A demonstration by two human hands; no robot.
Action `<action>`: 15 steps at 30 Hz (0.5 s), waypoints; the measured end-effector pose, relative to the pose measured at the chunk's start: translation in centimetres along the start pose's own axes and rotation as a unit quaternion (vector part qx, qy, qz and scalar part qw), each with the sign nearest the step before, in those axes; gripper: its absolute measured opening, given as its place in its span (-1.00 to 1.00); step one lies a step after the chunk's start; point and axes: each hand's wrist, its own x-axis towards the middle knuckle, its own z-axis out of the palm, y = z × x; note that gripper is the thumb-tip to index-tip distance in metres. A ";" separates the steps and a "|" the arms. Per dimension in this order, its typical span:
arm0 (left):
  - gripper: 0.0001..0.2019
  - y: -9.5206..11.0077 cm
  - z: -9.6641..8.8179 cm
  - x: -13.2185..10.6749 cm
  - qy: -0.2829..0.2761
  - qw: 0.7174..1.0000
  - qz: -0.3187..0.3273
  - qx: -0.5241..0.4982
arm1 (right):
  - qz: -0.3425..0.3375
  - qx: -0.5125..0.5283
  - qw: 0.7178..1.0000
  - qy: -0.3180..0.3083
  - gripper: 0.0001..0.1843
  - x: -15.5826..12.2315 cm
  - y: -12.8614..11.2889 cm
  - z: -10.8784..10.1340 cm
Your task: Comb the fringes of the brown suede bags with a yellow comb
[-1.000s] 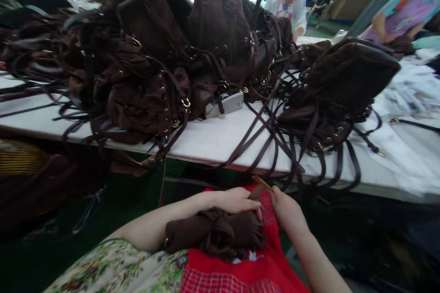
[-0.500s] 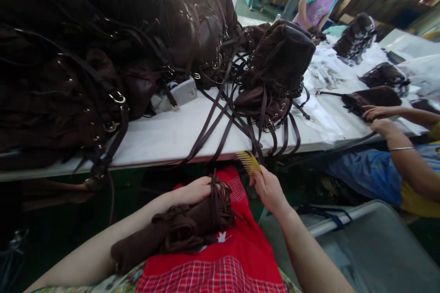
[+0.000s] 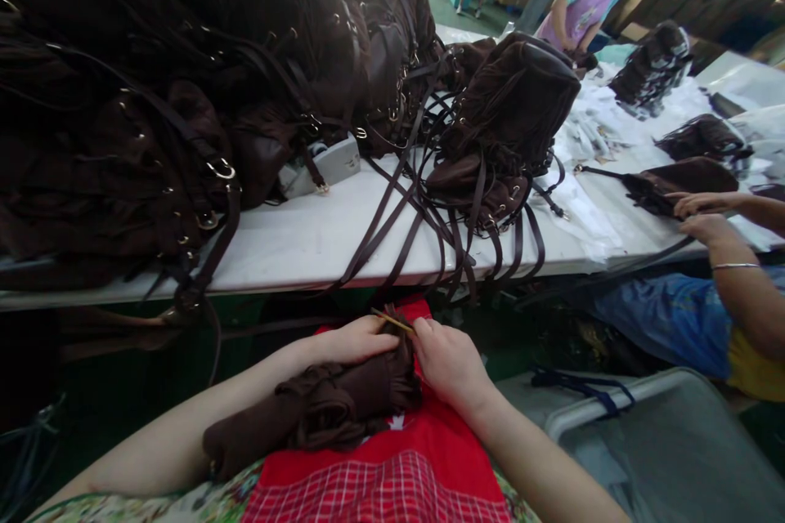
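A dark brown suede-like bag (image 3: 257,425) with fringe lies across my lap on a red apron (image 3: 454,433). My left hand (image 3: 359,341) is closed on its far end, gripping at the fringe. In my right hand (image 3: 450,359) is a yellow comb (image 3: 396,321), seen nearly edge-on. The comb is at the fringe, close to my left fingers; its teeth are mostly hidden from this angle. Both hands are close together, just below the table edge.
Dark brown bags (image 3: 294,24) are heaped on the white table (image 3: 288,253). Another bag (image 3: 509,114) stands to the right, straps hanging over the edge. A co-worker's hands (image 3: 711,216) hold a bag at right. A grey bin (image 3: 680,441) is beside my right arm.
My right hand has brought the comb left and down from above the lap to the bag's fringe. The comb has turned from broadside to nearly edge-on. My left hand keeps hold of the bag.
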 end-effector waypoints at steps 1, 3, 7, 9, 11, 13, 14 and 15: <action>-0.72 0.3 0.1 -0.2 -0.021 1.000 0.006 -0.007 | 0.007 -0.010 1.000 -0.010 -0.82 0.2 0.3 0.3; -0.61 0.9 0.2 -0.4 -0.059 0.998 0.003 -0.029 | 0.032 -0.025 0.999 -0.025 -0.83 0.5 1.3 1.0; -0.51 1.1 0.5 -0.6 -0.064 0.998 -0.007 -0.021 | 0.116 -0.028 0.992 -0.047 -0.74 0.7 3.8 2.5; -0.51 1.0 0.6 -0.5 -0.061 0.998 -0.012 -0.015 | 0.136 -0.018 0.989 -0.048 -0.70 0.4 4.8 2.9; -0.50 0.9 0.7 -0.4 -0.060 0.998 -0.013 -0.007 | 0.143 -0.013 0.989 -0.045 -0.68 0.1 5.3 3.1; -0.50 0.8 0.9 -0.2 -0.061 0.998 -0.007 0.002 | 0.148 -0.011 0.988 -0.047 -0.67 -0.1 5.5 3.1; -0.49 0.7 1.0 -0.2 -0.060 0.998 -0.004 0.006 | 0.151 -0.009 0.987 -0.049 -0.66 -0.2 5.6 3.1; -0.48 0.7 1.1 -0.2 -0.061 0.998 -0.001 0.010 | 0.152 -0.004 0.987 -0.051 -0.66 -0.2 5.7 3.1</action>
